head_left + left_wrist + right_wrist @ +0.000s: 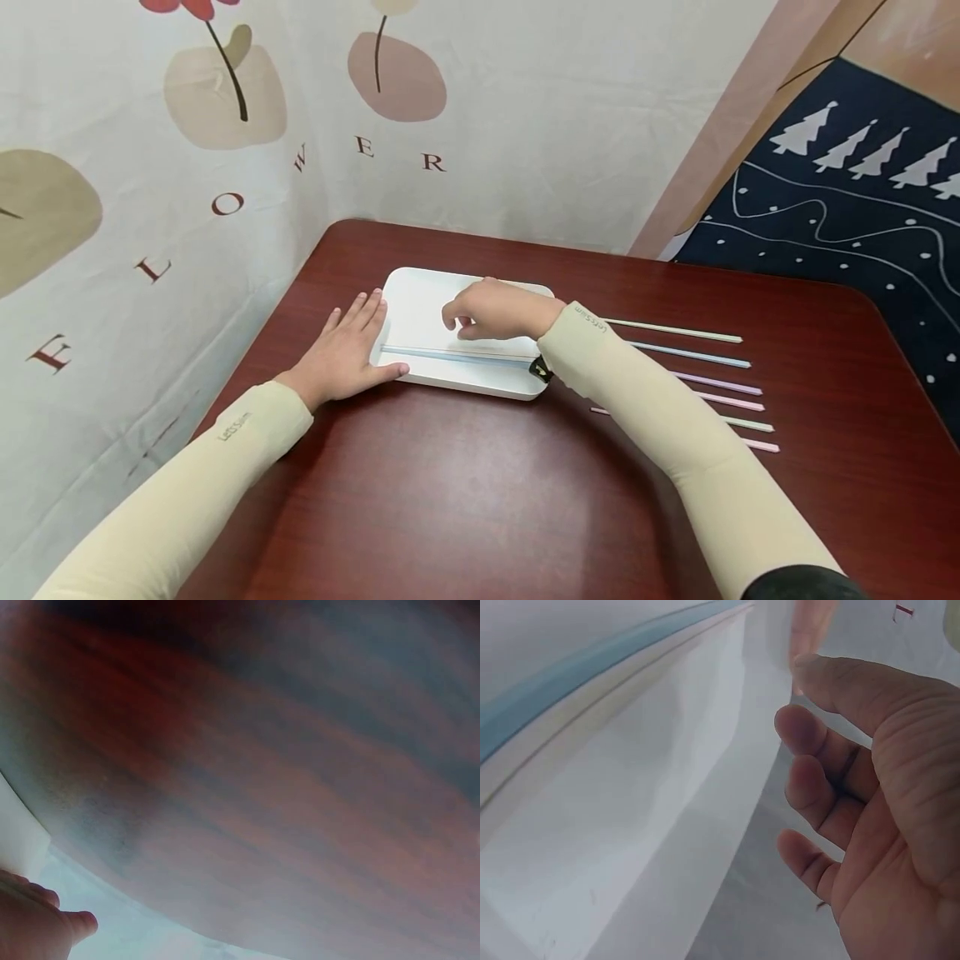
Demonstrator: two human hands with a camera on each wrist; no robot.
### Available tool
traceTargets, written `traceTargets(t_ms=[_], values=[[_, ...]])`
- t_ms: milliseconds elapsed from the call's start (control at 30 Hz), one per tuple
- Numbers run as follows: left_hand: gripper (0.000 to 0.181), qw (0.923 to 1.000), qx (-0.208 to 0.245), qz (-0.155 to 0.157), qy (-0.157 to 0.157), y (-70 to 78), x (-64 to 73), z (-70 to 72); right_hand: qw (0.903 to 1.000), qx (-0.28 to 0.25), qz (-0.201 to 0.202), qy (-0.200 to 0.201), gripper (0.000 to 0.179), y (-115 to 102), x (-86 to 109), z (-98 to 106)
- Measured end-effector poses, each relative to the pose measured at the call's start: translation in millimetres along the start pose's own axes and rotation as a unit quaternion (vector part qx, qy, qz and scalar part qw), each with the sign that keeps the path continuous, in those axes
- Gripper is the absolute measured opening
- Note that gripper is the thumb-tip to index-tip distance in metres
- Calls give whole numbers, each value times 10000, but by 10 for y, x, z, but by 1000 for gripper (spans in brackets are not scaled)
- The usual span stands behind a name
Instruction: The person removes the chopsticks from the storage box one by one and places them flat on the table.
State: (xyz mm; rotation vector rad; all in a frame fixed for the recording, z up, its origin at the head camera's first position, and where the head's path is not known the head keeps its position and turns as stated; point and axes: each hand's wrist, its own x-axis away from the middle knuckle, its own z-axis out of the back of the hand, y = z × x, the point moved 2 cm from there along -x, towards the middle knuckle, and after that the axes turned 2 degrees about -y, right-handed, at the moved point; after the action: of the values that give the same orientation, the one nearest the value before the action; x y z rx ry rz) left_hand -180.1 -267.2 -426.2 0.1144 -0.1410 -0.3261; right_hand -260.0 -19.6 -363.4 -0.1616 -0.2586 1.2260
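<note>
- Lettering that spells FLOWER [432,162] is printed in reddish brown across a pale, creased cloth [540,117] hung beyond the white tray [420,304]; rounded blots and stemmed blooms are set above it.
- What seems to be "Let'sSlim" is marked in small, slightly blurred type on the left sleeve [172,492] and the right sleeve [652,408], both smooth, stretchy-looking and cream, reaching in from the tray's near side.
- The tray, glossy and round-cornered with a raised rim, is set on a reddish-brown, wood-grained table [435,500].
- A slim blue strip [555,690] is laid lengthwise across the tray; a cream band [585,709] is seen alongside, though whether it is a separate piece cannot be told.
- The left hand [341,354] is placed at the tray's left rim, fingers straight, thumb spread well apart over the near corner.
- The right hand [498,310] is held above the tray, fingers loosely bent, thumb apart from them, nothing gripped.
- Six slender pastel strips [708,357] are lined up right of the tray, partly hidden by the right sleeve.
- Navy cloth [840,200] patterned with white trees is hung beyond the tray, far to its right.
</note>
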Motion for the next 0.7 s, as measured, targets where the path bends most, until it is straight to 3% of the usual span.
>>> traceTargets(t_ms=[300,700], values=[[117,10000,-19,-5,-21,8,-5,-26,9992,-190,-189,-310,10,44,-197,-144],[117,10000,-56,32,-35,-8,2,-19,9987,-174,-181,-449,11,107,-225,-300]])
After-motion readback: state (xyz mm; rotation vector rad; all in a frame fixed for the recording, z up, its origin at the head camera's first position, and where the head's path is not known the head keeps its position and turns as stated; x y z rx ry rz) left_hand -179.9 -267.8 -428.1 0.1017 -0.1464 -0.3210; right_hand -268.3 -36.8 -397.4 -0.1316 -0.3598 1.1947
